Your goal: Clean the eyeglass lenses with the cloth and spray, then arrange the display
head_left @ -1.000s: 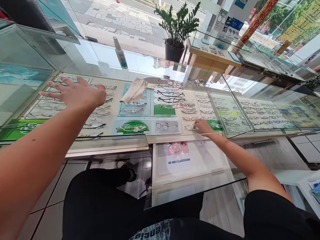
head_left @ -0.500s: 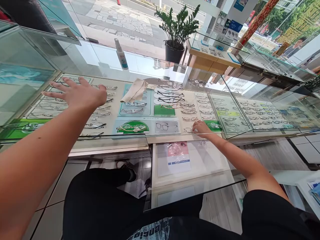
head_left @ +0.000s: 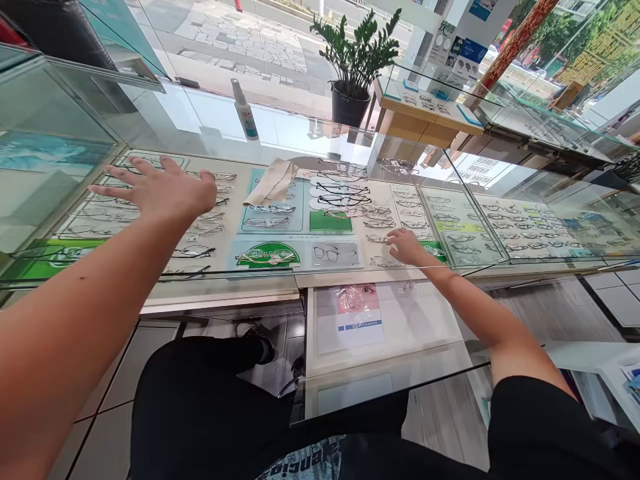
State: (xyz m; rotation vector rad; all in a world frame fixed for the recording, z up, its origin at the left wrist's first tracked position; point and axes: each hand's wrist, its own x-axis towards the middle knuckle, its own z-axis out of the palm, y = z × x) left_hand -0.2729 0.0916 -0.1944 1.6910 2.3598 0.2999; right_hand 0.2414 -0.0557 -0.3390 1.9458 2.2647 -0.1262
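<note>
My left hand (head_left: 167, 190) lies with its fingers spread on the glass counter top (head_left: 210, 143), above rows of eyeglasses. Inside the case, under the glass, my right hand (head_left: 407, 247) has its fingers curled at the right end of a pair of eyeglasses (head_left: 377, 238). The fingers appear closed on that frame, though the fingertips are small in view. Just in front of it lies another thin-rimmed pair (head_left: 384, 261). Farther back are more frames, including dark-rimmed glasses (head_left: 345, 199) on white holders. A beige cloth (head_left: 273, 183) rests on the glass.
A spray bottle (head_left: 245, 112) stands on the counter. Below my right forearm a drawer (head_left: 400, 333) is pulled out, holding a printed card (head_left: 350, 327). A potted plant (head_left: 353, 80) and another display case (head_left: 425, 107) stand beyond. Glass panels edge the case on the left.
My right hand has moved back from the front pair of eyeglasses to the pair behind it. My left hand stays spread in place; the view has shifted slightly.
</note>
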